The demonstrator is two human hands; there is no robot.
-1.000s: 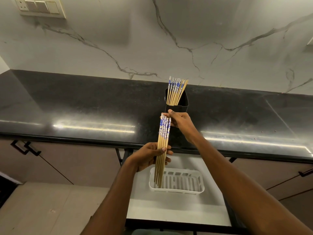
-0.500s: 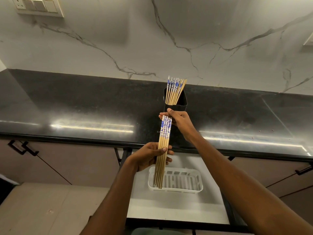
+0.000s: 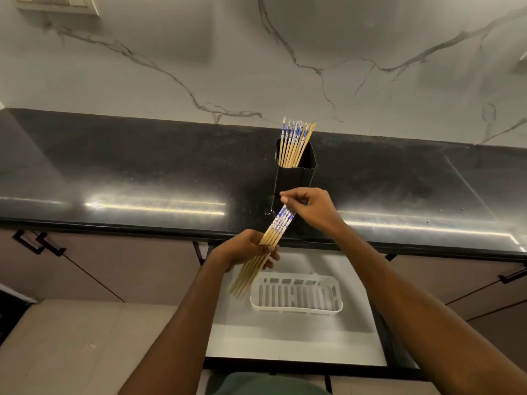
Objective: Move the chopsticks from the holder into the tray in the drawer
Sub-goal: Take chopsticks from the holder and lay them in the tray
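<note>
A bundle of several wooden chopsticks (image 3: 276, 227) with blue-patterned tops slants between my hands above the counter's front edge. My left hand (image 3: 247, 248) grips the bundle at its middle. My right hand (image 3: 310, 207) pinches its patterned top end. The plain tips hang over the left end of the white slotted tray (image 3: 296, 307), which lies in the open drawer (image 3: 288, 344). Behind my right hand stands the black holder (image 3: 295, 178) on the counter, with several more chopsticks (image 3: 295, 142) upright in it.
The black stone counter (image 3: 142, 172) runs across the view under a marble wall. Closed cabinet fronts with black handles (image 3: 37, 244) flank the drawer. A switch plate (image 3: 57, 4) sits at the top left.
The bundle has tilted from nearly upright to a slant, its tips swinging left and its top to the right. My right hand has shifted slightly right along with it.
</note>
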